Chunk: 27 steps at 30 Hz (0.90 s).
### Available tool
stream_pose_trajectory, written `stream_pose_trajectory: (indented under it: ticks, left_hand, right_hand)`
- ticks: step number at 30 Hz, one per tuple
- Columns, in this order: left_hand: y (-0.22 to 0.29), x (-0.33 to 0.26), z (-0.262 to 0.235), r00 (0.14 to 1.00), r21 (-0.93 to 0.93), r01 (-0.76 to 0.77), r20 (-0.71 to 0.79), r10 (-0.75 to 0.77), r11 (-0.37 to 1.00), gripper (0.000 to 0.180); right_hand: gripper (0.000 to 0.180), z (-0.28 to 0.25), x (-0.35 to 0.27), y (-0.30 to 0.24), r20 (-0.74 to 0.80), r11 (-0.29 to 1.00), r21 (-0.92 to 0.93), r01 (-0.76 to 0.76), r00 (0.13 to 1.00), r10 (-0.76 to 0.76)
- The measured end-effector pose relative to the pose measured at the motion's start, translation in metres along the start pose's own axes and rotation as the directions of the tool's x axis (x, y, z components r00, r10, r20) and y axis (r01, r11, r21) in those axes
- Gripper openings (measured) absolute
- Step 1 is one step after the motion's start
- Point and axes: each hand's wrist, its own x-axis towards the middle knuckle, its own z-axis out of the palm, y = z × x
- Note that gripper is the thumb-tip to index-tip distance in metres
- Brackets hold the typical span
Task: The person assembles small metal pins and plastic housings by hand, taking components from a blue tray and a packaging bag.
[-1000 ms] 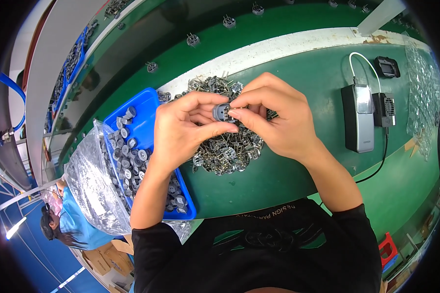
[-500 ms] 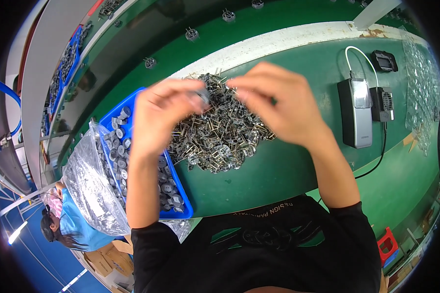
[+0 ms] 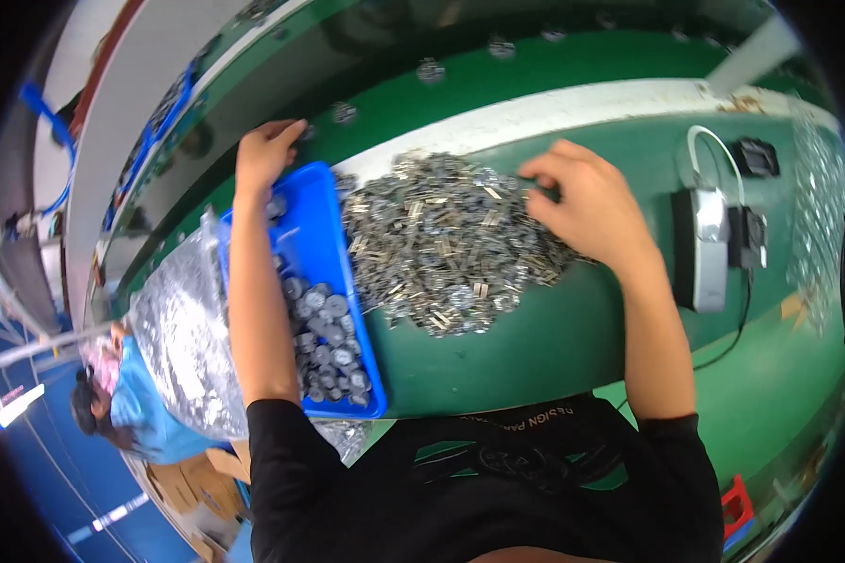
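My left hand (image 3: 268, 158) reaches past the far end of a blue tray (image 3: 352, 281), over the green conveyor belt (image 3: 385, 117). Its thumb and fingers are pinched together, with a small blurred grey shape at their tips. Beside the tray lies a large heap of small clear-and-metal parts with pins (image 3: 441, 244). At the heap's right edge is my right hand (image 3: 577, 197), fingers bent, thumb and forefinger apart, and nothing visible between them. Grey round caps (image 3: 329, 328) fill the near part of the tray; my left forearm covers part of it.
Several pin parts (image 3: 430, 70) stand spaced along the belt behind a white ledge (image 3: 498, 122). A clear plastic bag (image 3: 183, 328) lies left of the tray. On the right are a grey-black device (image 3: 699, 249) with cables and bubble wrap (image 3: 817, 206). A person in blue (image 3: 150, 403) is at far left.
My left hand has moved from above the heap out to the left, over the belt. My right hand has shifted slightly right. More of the heap and the tray's blue floor now shows.
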Motion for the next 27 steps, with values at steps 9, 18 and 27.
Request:
stream_pose_trajectory:
  ticks: [9,18,27]
  left_hand:
    - [-0.117,0.014,-0.127,0.913,0.569,0.232,-0.407,0.024,0.789,0.039]
    - [-0.139,0.008,-0.129,0.913,0.571,0.371,-0.369,-0.175,0.733,0.054]
    - [0.018,-0.07,-0.058,0.978,-0.209,-0.177,-0.148,0.147,0.962,0.03]
  right_hand:
    - [0.018,-0.009,-0.002,-0.006,0.094,0.98,-0.011,-0.196,0.976,0.197]
    - [0.016,-0.007,-0.001,-0.001,-0.053,0.997,0.047,-0.061,0.997,0.063]
    - [0.021,-0.008,-0.003,-0.01,-0.071,0.979,0.192,-0.068,0.994,0.083]
